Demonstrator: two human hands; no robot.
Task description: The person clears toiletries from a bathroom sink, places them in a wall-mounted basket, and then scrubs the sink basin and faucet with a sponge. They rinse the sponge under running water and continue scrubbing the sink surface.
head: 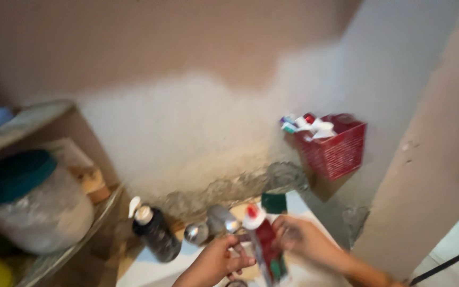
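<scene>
Head view: two hands hold a tube low in a blurred washing corner.

Large clear plastic jar with a teal lid (25, 204) holds something pale; red mesh wall basket (336, 149) holds small tubes. Red-and-green tube with a white cap (264, 242) stands near upright, cap up, between left hand (216, 263), fingers curled on it, and right hand (301, 239), grip blurred.

Toothpaste tube (265, 242): red with green markings and a white cap, standing nearly upright, cap uppermost, held between both hands above the white counter; motion blur obscures finer surface detail.
</scene>
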